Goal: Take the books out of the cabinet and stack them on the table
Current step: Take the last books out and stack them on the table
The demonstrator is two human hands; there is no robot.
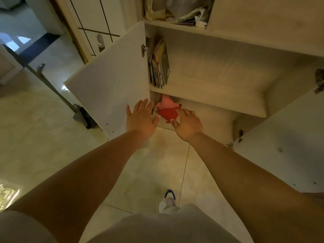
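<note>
The cabinet (pixel 210 92) stands with both doors swung wide. Several thin books (pixel 159 67) stand upright against the left wall of its middle shelf. On the bottom shelf lies a red and pink book (pixel 167 111). My left hand (pixel 141 118) hovers flat with fingers spread just left of that book, near the left door's lower edge. My right hand (pixel 187 123) reaches in from the right, its fingers touching the red book's near edge; neither hand grips anything. The table is out of view.
The left cabinet door (pixel 108 81) juts out beside my left arm; the right door (pixel 287 142) hangs at the right. Bags and papers (pixel 182 13) fill the top shelf. A mop (pixel 52 88) leans over the tiled floor at left. My shoe (pixel 168 199) shows below.
</note>
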